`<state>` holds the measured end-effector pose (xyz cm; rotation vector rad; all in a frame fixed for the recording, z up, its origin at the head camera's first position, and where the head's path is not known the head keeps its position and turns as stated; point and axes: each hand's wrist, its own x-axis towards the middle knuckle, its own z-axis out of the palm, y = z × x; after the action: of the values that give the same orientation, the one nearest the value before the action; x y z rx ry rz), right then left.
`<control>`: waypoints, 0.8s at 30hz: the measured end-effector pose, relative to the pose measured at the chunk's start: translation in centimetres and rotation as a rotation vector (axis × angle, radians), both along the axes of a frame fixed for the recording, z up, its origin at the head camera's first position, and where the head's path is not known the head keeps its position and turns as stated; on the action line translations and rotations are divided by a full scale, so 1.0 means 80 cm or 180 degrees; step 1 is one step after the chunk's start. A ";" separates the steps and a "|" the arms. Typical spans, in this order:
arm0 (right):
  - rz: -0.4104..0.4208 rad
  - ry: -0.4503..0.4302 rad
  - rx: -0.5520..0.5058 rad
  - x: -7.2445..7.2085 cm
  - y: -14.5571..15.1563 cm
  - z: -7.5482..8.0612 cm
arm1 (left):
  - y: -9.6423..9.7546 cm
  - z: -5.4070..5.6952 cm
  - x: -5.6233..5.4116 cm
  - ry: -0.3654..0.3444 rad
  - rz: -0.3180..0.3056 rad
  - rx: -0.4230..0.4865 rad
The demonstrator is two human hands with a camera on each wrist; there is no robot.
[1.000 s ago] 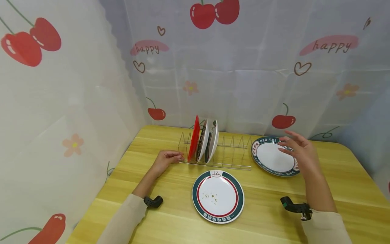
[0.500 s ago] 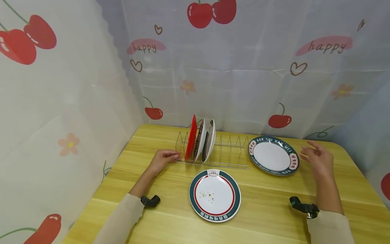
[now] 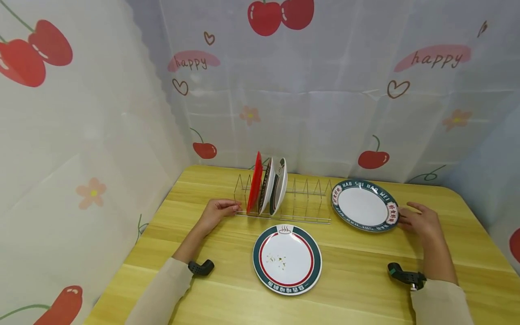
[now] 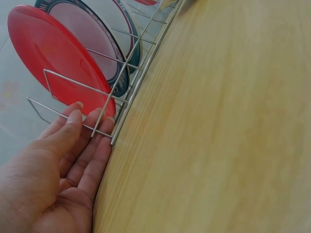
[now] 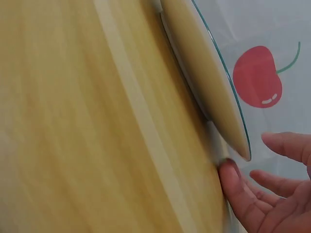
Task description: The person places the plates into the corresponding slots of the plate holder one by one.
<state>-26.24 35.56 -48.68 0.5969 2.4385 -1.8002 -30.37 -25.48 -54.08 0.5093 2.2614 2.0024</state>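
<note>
My left hand (image 3: 217,214) holds the left end of a wire plate rack (image 3: 300,220); in the left wrist view its thumb and fingers are around the end wires, close to a red plate (image 4: 56,53). Two white plates with dark patterned rims, a middle plate (image 3: 266,187) and a right plate (image 3: 280,187), stand beside the red one. At the right, my right hand (image 3: 422,221) is at the rim of a green-rimmed oval plate (image 3: 363,205) lying on the table. In the right wrist view, its spread fingers (image 5: 233,182) reach above and below the plate's edge.
A round white plate (image 3: 287,259) with a green rim, a red ring and small greenish crumbs lies in front of the rack. The wooden table (image 3: 227,280) meets a cherry-print curtain (image 3: 308,126) at the back and left.
My right hand has moved from over the oval plate out to its right side, then in to its right rim. My left hand stays at the rack; the view has shifted slightly.
</note>
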 end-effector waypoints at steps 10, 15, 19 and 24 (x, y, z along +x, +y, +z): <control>0.0672 -0.0177 0.0204 -0.006 -0.009 0.000 | -0.001 0.002 0.002 -0.0025 0.0012 -0.0008; 0.0926 -0.0132 -0.0606 -0.004 -0.002 0.005 | -0.002 0.000 0.002 -0.0029 0.0007 0.0007; 0.0924 -0.0028 -0.1389 -0.002 0.003 0.012 | -0.002 0.000 0.000 0.0021 -0.0026 0.0021; 0.1116 0.0313 -0.1766 0.005 0.004 0.022 | 0.000 0.001 0.002 -0.0018 -0.0006 0.0005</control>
<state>-25.86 35.91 -46.88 0.0333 1.7973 -2.2265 -30.24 -25.51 -54.01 0.5051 2.2555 2.0023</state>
